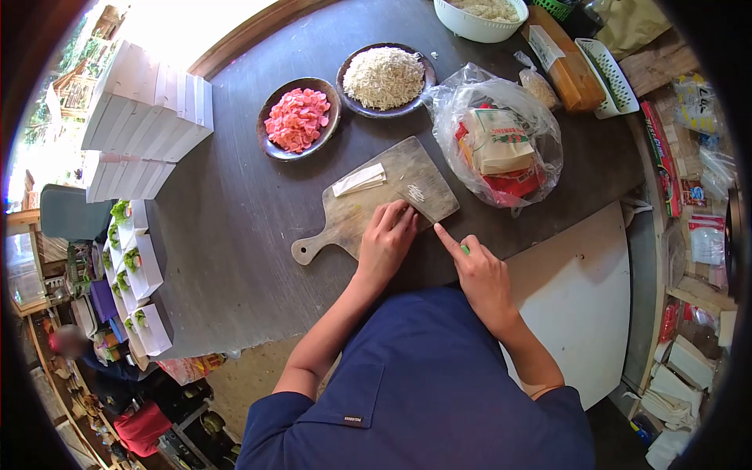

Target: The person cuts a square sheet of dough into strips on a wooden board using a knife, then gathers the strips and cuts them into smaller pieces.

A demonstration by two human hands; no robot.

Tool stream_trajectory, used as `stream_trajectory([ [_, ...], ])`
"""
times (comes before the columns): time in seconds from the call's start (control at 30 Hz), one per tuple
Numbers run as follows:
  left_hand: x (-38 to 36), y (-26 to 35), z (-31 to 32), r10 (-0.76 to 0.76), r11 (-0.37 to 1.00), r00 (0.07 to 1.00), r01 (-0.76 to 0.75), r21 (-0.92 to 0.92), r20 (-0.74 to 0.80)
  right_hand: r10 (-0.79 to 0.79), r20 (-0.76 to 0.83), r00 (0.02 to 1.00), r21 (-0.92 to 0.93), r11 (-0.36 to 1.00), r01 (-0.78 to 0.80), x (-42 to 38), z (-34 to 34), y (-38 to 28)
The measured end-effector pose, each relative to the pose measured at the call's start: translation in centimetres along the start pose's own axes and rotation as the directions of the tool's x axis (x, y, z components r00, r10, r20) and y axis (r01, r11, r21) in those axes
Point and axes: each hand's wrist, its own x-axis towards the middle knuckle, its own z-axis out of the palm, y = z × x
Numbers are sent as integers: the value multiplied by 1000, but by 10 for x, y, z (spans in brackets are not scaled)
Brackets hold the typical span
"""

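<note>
One green-handled knife (465, 249) is gripped in my right hand (484, 280), index finger extended toward the blade; for even cuts I want that finger steady and the strokes short. My left hand (385, 239) presses down, fingers bunched, on the near side of the cutting board (345, 215), mid-desk (235, 258); I cannot tell what lies beneath. Its fingertips are best tucked back from the edge. Thin white slivers (416, 193) on the board's right give a width to match; the stacked pale strips (359, 180) lie left of them.
</note>
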Motion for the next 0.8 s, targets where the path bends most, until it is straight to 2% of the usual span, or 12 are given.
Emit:
stream_trajectory([
  [0.2, 1, 0, -3, 17, 999, 999, -19, 40, 39, 12, 28, 1000, -10, 1000, -12, 0, -8, -2],
  [0.5, 2, 2, -2, -29, 1000, 1000, 29, 5, 3, 27, 73, 997, 38, 999, -30, -2, -15, -2],
  [0.8, 1, 0, -1, -48, 999, 999, 48, -15, 2, 37, 59, 998, 2, 999, -37, -5, -11, -6],
])
